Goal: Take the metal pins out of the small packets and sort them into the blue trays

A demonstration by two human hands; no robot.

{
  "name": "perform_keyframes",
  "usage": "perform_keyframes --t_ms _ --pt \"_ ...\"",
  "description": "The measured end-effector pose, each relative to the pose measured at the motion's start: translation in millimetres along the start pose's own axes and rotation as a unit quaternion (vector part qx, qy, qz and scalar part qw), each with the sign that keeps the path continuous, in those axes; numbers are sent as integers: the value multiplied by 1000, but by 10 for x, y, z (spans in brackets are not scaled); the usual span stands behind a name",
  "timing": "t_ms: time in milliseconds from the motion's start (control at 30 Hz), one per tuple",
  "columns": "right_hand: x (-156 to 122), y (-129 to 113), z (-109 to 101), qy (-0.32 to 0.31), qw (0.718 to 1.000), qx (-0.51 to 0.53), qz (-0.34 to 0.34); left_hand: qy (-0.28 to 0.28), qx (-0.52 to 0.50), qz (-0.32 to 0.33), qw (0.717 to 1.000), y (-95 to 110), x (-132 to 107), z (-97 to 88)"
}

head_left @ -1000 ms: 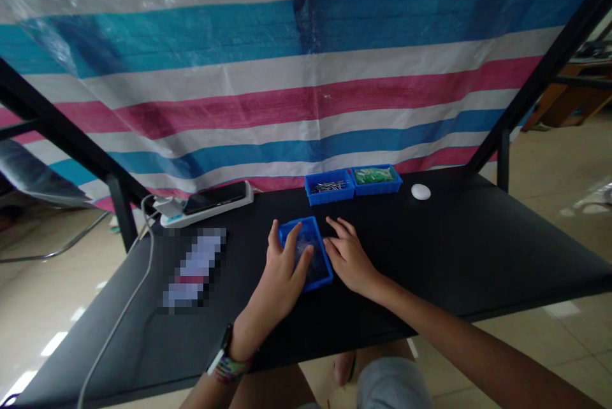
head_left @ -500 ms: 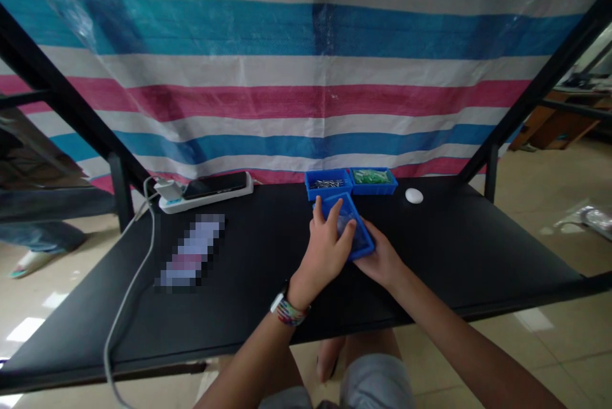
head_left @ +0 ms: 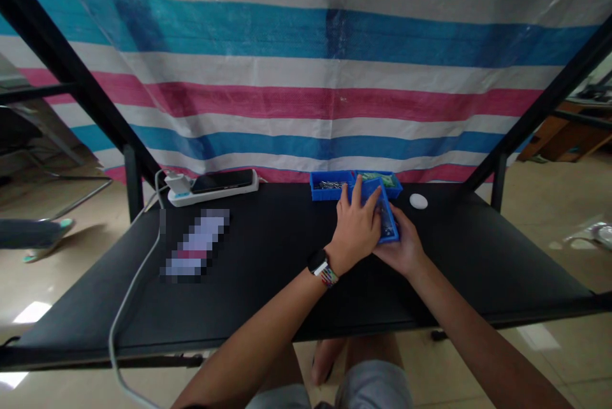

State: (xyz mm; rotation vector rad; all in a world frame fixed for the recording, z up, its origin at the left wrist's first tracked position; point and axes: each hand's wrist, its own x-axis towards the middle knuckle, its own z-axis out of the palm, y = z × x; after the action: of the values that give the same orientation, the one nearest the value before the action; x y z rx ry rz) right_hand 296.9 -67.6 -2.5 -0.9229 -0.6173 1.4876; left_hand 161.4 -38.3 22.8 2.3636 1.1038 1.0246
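Both hands hold a small blue plastic tray (head_left: 386,218) lifted and tilted above the black table (head_left: 268,262). My left hand (head_left: 356,227), with a watch and a coloured band on the wrist, lies over the tray's left side with fingers wrapped on it. My right hand (head_left: 404,246) grips it from below and to the right. The tray holds some clear, shiny pieces that I cannot make out. Just behind it stand two more blue trays: one with metal parts (head_left: 329,185) and one with green parts (head_left: 389,178).
A white oval object (head_left: 418,201) lies right of the trays. At the back left sits a white power strip (head_left: 215,189) with a dark phone on it and a cable running off the table's left front. A striped tarp hangs behind; black frame posts stand at both sides.
The blue tray has been picked up off the table's middle and carried back and to the right, close to the two rear trays. Both hands went with it.
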Motion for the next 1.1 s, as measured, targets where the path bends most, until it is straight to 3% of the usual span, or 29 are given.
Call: perform_keyframes --t_ms 167,267,367,467,633,733,833,933,1100 --pt "41 -72 44 38 998 36 30 1 17 71 997 -165 5 -121" --pt "70 -81 103 33 999 -28 9 -4 8 59 998 -316 -40 -192" --pt "99 -133 159 -21 986 -156 -49 -7 -18 40 999 -500 -132 -241" --pt "138 -209 196 -102 942 -305 -101 -17 -43 42 998 -709 -238 -277" --pt "212 -227 229 -172 823 -510 -182 -58 -4 45 997 -1041 -399 -328" --pt "236 -190 236 -194 763 -581 -206 -71 13 33 997 -1160 -485 -393" --pt "251 -180 237 -210 729 -615 -217 -101 39 62 992 -1198 -541 -502" --pt "269 -236 243 -215 731 -607 -225 -122 74 90 986 -1192 -545 -609" --pt "331 -488 233 -209 780 -548 -218 -155 97 102 978 -1192 -480 -706"
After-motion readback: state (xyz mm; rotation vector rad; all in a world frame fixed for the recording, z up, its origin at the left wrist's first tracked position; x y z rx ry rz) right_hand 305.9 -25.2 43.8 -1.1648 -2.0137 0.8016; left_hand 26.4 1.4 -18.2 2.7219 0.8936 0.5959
